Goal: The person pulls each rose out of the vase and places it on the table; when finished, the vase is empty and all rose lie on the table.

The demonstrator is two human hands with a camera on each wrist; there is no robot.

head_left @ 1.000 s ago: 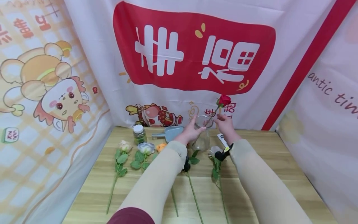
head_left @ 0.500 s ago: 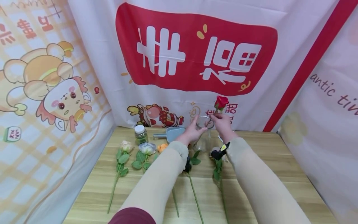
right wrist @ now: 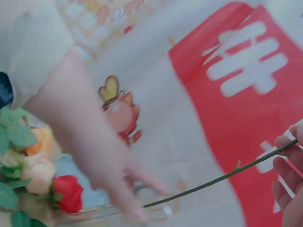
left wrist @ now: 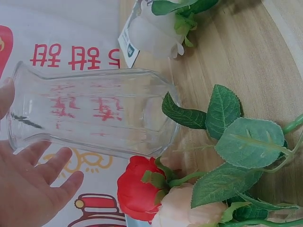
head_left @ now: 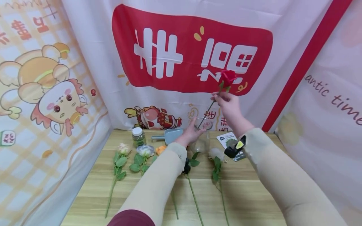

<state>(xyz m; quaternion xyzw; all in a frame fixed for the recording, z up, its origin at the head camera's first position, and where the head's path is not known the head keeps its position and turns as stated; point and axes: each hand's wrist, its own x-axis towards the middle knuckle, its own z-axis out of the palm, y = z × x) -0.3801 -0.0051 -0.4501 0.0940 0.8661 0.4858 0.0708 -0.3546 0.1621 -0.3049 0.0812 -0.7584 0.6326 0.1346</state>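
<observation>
A clear glass vase (left wrist: 94, 109) stands on the table near the back cloth. My left hand (head_left: 191, 134) holds it at the neck, thumb on one side and fingers on the other. Above it, my right hand (head_left: 231, 108) pinches the stem of a red rose (head_left: 227, 78) just below the bloom. That long green stem (right wrist: 213, 182) slants down to the vase mouth. In the left wrist view, its dark lower end (left wrist: 27, 121) shows just inside the rim. The right wrist view is blurred around the left hand.
Several artificial roses lie in a row, including a cream rose (head_left: 123, 148), a pale blue rose (head_left: 145, 151) and a white rose (head_left: 216, 154). Behind them are a lidded jar (head_left: 138, 137) and a blue dustpan (head_left: 172, 136). A printed card (head_left: 226, 139) lies right of the vase.
My right hand has risen with the red rose, first closing in on the vase mouth, then going up. More stem shows above the rim. My left hand stays at the vase neck.
</observation>
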